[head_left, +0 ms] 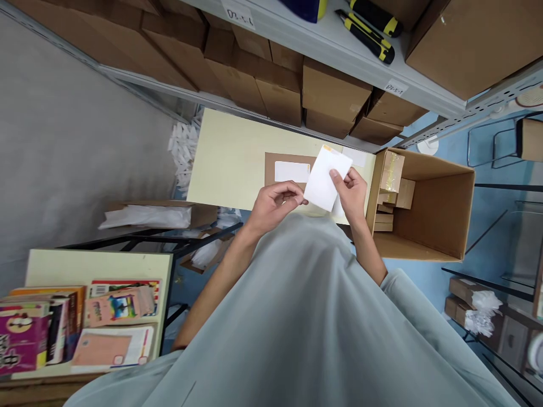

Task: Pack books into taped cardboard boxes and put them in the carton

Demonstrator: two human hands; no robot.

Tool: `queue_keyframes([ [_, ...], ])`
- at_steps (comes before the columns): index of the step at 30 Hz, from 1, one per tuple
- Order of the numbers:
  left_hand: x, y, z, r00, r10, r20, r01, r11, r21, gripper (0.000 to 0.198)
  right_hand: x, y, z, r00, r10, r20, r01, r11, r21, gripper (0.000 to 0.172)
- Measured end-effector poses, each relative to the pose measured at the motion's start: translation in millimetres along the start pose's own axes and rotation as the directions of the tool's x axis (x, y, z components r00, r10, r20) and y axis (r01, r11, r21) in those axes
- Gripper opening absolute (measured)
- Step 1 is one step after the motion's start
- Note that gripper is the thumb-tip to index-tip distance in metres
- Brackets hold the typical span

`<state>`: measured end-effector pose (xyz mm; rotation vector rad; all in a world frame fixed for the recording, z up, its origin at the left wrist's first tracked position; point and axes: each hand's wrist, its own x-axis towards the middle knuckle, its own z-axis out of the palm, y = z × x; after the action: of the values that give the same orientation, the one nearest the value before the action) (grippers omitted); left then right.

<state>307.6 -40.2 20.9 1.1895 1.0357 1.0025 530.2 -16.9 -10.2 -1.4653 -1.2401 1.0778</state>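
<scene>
My right hand holds a white label sheet with a small orange mark at its top, thumb across its face. My left hand is closed in a pinch, its fingertips at the sheet's lower left corner. Behind the sheet, a flat brown cardboard piece lies on the pale yellow table. A white label is on that cardboard. Another white paper lies on the table just beyond my right hand.
An open cardboard box with several small boxes inside stands right of the table. A shelf above carries utility knives; cardboard boxes stand below it. Books lie on a lower left table. White packing material is beyond the left edge.
</scene>
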Motion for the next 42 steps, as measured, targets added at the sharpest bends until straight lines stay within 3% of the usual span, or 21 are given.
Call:
queue_keyframes([
  [3,-1,-5,-5.1,0.999,0.009,-0.033,-0.009,1.000,-0.012,0.030,0,11,9,1.000,0.014,0.019,-0.011,0.987,-0.160,0.062],
  [5,-2,-9,-10.2,0.999,0.009,-0.050,-0.009,1.000,-0.004,0.026,-4,7,12,0.999,-0.026,0.033,0.033,0.971,-0.238,0.056],
  [8,-4,-12,-19.9,0.999,0.008,-0.044,-0.006,0.999,0.043,0.021,-17,-19,18,0.985,-0.063,0.158,0.094,0.976,-0.197,0.032],
  [12,-5,-12,-35.2,0.999,0.019,-0.028,-0.016,0.991,0.134,0.017,-34,-56,39,0.951,-0.067,0.300,0.115,0.982,-0.147,0.024],
  [21,-3,-12,-92.7,0.998,0.059,0.027,-0.063,0.982,0.179,0.010,-34,-74,102,0.968,-0.036,0.247,0.117,0.939,-0.323,0.012],
  [28,-2,-28,-168.8,1.000,0.010,0.013,-0.012,0.984,0.178,0.008,-27,-82,163,0.978,0.046,0.201,0.040,0.914,-0.403,0.010],
  [35,-1,-72,-263.7,1.000,-0.021,-0.019,0.026,0.946,0.323,0.008,-27,-91,205,0.988,0.110,0.110,-0.055,0.907,-0.418,0.005],
  [39,8,-94,-321.9,0.994,-0.088,-0.068,0.110,0.851,0.513,0.008,-35,-99,216,0.983,0.174,0.050,-0.139,0.902,-0.409,0.006],
  [42,25,-105,-374.8,0.967,-0.180,-0.180,0.255,0.726,0.638,0.005,-40,-104,218,0.974,0.227,-0.016,-0.215,0.894,-0.392,0.008],
])
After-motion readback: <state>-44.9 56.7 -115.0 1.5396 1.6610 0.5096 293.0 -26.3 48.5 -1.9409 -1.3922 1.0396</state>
